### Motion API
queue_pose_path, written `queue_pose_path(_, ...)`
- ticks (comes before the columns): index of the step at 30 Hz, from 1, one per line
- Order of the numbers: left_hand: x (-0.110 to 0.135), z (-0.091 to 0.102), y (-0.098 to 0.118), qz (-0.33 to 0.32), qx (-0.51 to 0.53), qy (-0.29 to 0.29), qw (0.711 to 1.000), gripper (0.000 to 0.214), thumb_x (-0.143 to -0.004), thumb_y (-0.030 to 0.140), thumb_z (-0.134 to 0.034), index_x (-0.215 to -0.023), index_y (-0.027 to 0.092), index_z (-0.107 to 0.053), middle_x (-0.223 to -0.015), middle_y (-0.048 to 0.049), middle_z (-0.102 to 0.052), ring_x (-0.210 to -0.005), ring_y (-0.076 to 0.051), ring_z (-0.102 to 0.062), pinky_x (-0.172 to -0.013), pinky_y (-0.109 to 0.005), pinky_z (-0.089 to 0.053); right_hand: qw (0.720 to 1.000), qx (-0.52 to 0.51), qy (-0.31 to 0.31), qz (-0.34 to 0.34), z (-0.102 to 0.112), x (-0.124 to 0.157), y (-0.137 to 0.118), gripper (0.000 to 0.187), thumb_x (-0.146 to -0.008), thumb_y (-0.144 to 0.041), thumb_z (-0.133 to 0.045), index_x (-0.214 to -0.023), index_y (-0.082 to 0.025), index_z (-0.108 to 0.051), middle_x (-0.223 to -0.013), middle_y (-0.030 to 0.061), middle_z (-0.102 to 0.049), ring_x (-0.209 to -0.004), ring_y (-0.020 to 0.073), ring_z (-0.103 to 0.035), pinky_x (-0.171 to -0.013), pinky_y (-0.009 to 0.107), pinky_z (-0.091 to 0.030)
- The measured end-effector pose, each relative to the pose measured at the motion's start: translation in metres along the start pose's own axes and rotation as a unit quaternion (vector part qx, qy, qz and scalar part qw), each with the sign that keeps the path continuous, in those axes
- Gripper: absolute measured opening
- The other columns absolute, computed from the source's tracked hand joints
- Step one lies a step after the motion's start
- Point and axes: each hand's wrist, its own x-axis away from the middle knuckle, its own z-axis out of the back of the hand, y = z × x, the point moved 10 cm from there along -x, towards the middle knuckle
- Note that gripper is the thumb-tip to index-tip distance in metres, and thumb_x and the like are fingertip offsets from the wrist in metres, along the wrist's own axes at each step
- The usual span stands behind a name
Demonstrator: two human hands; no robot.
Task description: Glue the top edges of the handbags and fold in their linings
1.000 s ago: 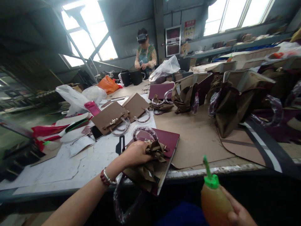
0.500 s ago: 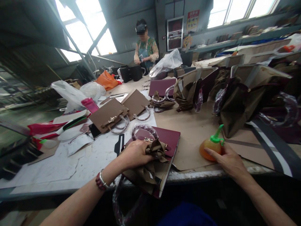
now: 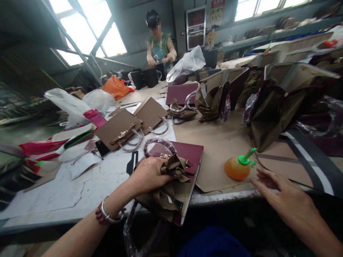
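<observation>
My left hand (image 3: 151,175) is closed on a burgundy handbag (image 3: 193,153) lying at the table's front edge, its fingers gripping the bunched brown lining (image 3: 175,167). One plastic-wrapped handle (image 3: 160,141) loops up behind the hand; another hangs below the edge. A round squeeze bottle (image 3: 237,169) with orange liquid and a green spout stands upright on brown board to the right of the bag. Just right of the bottle is my right hand (image 3: 284,196), empty, fingers apart and not touching it.
Tan handbags (image 3: 119,128) lie at left behind the burgundy one. Several open bags with brown linings (image 3: 273,103) stand along the right. A pink bottle (image 3: 94,117), a phone (image 3: 102,148) and plastic bags (image 3: 66,105) are at left. A co-worker (image 3: 160,50) stands across the table.
My right hand has let go of the squeeze bottle and drawn back to the right. My left hand keeps its grip on the handbag. The view has shifted slightly.
</observation>
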Motion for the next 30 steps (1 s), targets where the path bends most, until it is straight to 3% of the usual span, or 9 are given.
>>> queue_pose_path(3,0.001,0.003,0.002,-0.012,-0.002,0.009,1.000,0.019,-0.074,0.035,-0.054,-0.079,0.020,-0.065,-0.077,-0.0008,-0.068,-0.073,-0.017,-0.061,-0.066,-0.024,-0.043,0.983,-0.088,-0.155,-0.050,-0.039,0.042,-0.020,0.044,-0.072,-0.062,-0.044,-0.079,-0.022,-0.059,-0.070,0.0059,-0.066,-0.062,0.0212,-0.064,-0.056,0.032,-0.051)
queue_pose_path(6,0.002,0.004,0.001,0.001,-0.006,0.010,1.000,0.021,-0.073,0.035,-0.054,-0.078,0.019,-0.066,-0.077,-0.0023,-0.068,-0.072,-0.018,-0.061,-0.067,-0.025,-0.043,0.914,-0.232,-0.321,-0.089,-0.107,0.079,-0.062,0.045,-0.081,-0.062,-0.033,-0.076,-0.020,-0.050,-0.053,-0.0011,-0.056,-0.037,0.0115,-0.051,-0.037,0.023,-0.039)
queue_pose_path(11,0.005,0.006,0.000,0.010,0.007,0.006,1.000,0.023,-0.073,0.034,-0.052,-0.079,0.018,-0.067,-0.075,-0.0031,-0.067,-0.068,-0.017,-0.060,-0.067,-0.025,-0.043,0.873,-0.279,-0.376,-0.133,-0.173,0.080,-0.097,0.038,-0.083,-0.057,-0.030,-0.077,-0.021,-0.039,-0.050,-0.0041,-0.053,-0.033,0.0123,-0.053,-0.028,0.019,-0.033)
queue_pose_path(15,0.008,0.008,-0.002,0.001,0.012,0.005,1.000,0.020,-0.074,0.032,-0.052,-0.077,0.017,-0.066,-0.074,-0.0020,-0.066,-0.068,-0.016,-0.060,-0.065,-0.024,-0.042,0.852,-0.305,-0.406,-0.130,-0.186,0.090,-0.104,0.041,-0.080,-0.061,-0.031,-0.076,-0.021,-0.038,-0.046,-0.0054,-0.050,-0.030,0.0109,-0.049,-0.027,0.018,-0.031)
queue_pose_path(18,0.007,0.013,-0.004,0.012,0.004,0.018,1.000,0.020,-0.075,0.032,-0.051,-0.076,0.018,-0.064,-0.073,-0.0011,-0.065,-0.068,-0.016,-0.060,-0.064,-0.023,-0.041,0.856,-0.315,-0.398,-0.094,-0.179,0.102,-0.104,0.050,-0.073,-0.071,-0.033,-0.071,-0.022,-0.039,-0.039,-0.0060,-0.046,-0.025,0.0078,-0.037,-0.026,0.018,-0.023)
queue_pose_path(21,0.006,0.027,0.001,0.038,-0.054,0.048,0.997,0.024,-0.079,0.037,-0.049,-0.073,0.018,-0.063,-0.071,-0.0025,-0.065,-0.068,-0.018,-0.060,-0.061,-0.024,-0.040,0.883,-0.322,-0.336,-0.064,-0.157,0.101,-0.096,0.053,-0.076,-0.073,-0.027,-0.068,-0.022,-0.038,-0.037,-0.0091,-0.034,-0.026,0.0059,-0.029,-0.029,0.019,-0.021)
queue_pose_path(25,0.002,0.049,0.023,0.071,-0.187,0.080,0.976,0.027,-0.083,0.036,-0.043,-0.083,0.019,-0.064,-0.077,-0.0077,-0.067,-0.075,-0.023,-0.063,-0.065,-0.029,-0.043,0.928,-0.307,-0.212,-0.017,-0.106,0.085,-0.092,0.044,-0.088,-0.060,-0.027,-0.076,-0.021,-0.046,-0.047,-0.0062,-0.039,-0.036,0.0086,-0.039,-0.035,0.021,-0.031)
queue_pose_path(28,-0.005,0.060,0.039,0.090,-0.258,0.079,0.959,0.030,-0.085,0.032,-0.040,-0.085,0.016,-0.065,-0.082,-0.0127,-0.068,-0.081,-0.026,-0.064,-0.069,-0.032,-0.045,0.963,-0.226,-0.007,0.150,-0.033,0.084,-0.127,0.025,-0.094,-0.035,-0.034,-0.100,-0.020,-0.053,-0.066,0.0012,-0.057,-0.057,0.0128,-0.058,-0.052,0.022,-0.047)
queue_pose_path(30,-0.012,0.061,0.047,0.091,-0.283,0.061,0.953,0.029,-0.084,0.030,-0.040,-0.084,0.014,-0.065,-0.085,-0.0156,-0.068,-0.083,-0.028,-0.065,-0.071,-0.033,-0.047,0.936,-0.182,0.078,0.292,0.000,0.106,-0.168,0.025,-0.091,-0.020,-0.038,-0.113,-0.019,-0.049,-0.085,0.0060,-0.062,-0.079,0.0147,-0.063,-0.068,0.023,-0.052)
